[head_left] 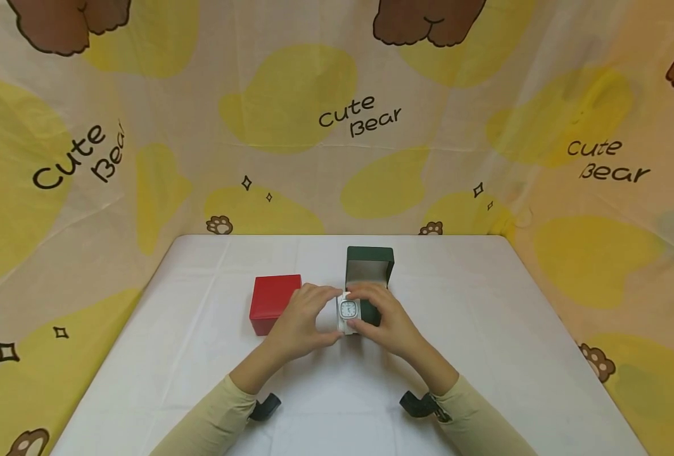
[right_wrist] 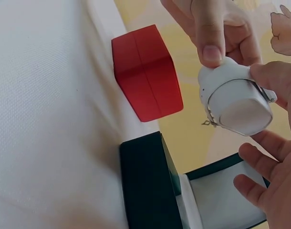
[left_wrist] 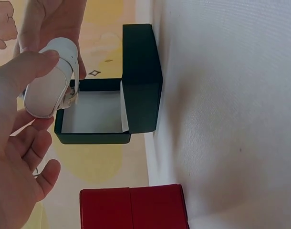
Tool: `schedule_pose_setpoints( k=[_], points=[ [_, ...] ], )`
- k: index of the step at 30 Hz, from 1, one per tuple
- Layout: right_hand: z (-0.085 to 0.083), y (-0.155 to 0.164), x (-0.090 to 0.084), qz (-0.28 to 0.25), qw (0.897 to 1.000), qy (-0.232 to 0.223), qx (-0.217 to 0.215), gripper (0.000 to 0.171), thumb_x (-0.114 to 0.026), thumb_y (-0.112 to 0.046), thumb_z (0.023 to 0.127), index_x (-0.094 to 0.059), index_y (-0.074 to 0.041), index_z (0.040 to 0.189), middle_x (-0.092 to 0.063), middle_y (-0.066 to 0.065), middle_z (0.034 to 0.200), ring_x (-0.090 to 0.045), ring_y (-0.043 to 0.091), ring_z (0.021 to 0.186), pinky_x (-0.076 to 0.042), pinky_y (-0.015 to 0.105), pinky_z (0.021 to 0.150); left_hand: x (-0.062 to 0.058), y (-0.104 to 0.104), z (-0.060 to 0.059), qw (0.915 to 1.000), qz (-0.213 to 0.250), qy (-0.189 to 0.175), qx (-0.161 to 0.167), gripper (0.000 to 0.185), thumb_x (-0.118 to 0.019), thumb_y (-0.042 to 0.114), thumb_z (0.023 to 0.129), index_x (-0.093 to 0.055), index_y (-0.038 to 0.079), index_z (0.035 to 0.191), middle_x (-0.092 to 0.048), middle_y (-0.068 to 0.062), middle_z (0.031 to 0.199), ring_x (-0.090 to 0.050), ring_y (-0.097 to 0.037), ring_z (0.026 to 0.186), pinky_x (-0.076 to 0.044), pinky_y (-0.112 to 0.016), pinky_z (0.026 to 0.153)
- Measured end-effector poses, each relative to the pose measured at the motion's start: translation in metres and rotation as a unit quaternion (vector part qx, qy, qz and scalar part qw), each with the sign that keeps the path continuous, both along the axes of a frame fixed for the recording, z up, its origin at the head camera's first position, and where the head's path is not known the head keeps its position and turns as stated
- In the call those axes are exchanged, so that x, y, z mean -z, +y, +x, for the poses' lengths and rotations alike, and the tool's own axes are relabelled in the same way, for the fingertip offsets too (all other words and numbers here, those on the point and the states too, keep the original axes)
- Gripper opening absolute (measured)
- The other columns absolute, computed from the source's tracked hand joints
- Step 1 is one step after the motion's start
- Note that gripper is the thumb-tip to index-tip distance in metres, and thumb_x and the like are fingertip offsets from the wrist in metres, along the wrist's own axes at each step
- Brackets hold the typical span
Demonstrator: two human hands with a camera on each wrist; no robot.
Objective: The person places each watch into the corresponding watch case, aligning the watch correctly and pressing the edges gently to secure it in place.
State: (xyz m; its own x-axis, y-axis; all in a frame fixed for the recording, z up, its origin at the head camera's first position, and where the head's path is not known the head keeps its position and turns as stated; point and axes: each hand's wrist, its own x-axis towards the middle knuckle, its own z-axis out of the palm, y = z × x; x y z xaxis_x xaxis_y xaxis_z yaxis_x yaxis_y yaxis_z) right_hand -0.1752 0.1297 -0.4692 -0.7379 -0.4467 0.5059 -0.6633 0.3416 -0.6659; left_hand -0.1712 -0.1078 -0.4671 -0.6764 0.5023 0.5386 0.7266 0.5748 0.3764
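Observation:
A white wristwatch [head_left: 348,309] with a squarish face is strapped round a white cushion [left_wrist: 43,90]. Both hands hold it up in front of a green box [head_left: 370,254], whose lid stands raised. My left hand [head_left: 299,323] pinches the watch and cushion from the left side, its thumb on the cushion in the left wrist view. From the other side my right hand [head_left: 394,323] grips them between thumb and fingers, the ring and little fingers loosely bent in the right wrist view. The box's pale lining [right_wrist: 222,195] shows behind the right fingers.
A closed red box [head_left: 276,294] sits on the white table [head_left: 200,386] left of the green box, partly behind the left hand. Behind the table hangs a yellow patterned cloth [head_left: 291,95]. Dark wrist mounts [head_left: 265,407] stick out at both sleeves.

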Motion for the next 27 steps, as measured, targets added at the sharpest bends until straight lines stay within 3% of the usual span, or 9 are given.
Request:
schedule_pose_setpoints(
  k=[17, 27],
  points=[
    [0.0017, -0.0006, -0.0010, -0.006, 1.000, -0.017, -0.012, 0.041, -0.085, -0.017, 0.085, -0.067, -0.021, 0.122, -0.061, 0.011, 0.138, -0.054, 0.029, 0.130, -0.047, 0.050, 0.106, -0.0034, -0.0035, 0.0000, 0.9998, -0.007, -0.019, -0.007, 0.075, -0.094, 0.032, 0.072, -0.062, 0.015, 0.138, -0.066, 0.005, 0.130, -0.054, -0.013, 0.115, -0.045, -0.038, 0.098],
    [0.0017, -0.0003, -0.0010, -0.010, 1.000, -0.015, -0.001, 0.040, -0.084, -0.018, 0.086, -0.067, -0.023, 0.121, -0.062, 0.011, 0.138, -0.054, 0.028, 0.132, -0.045, 0.056, 0.107, -0.0039, -0.0019, 0.0009, 0.9996, -0.002, -0.026, -0.006, 0.076, -0.094, 0.029, 0.072, -0.060, 0.016, 0.139, -0.065, 0.005, 0.132, -0.053, -0.013, 0.115, -0.046, -0.039, 0.098]
  ],
)
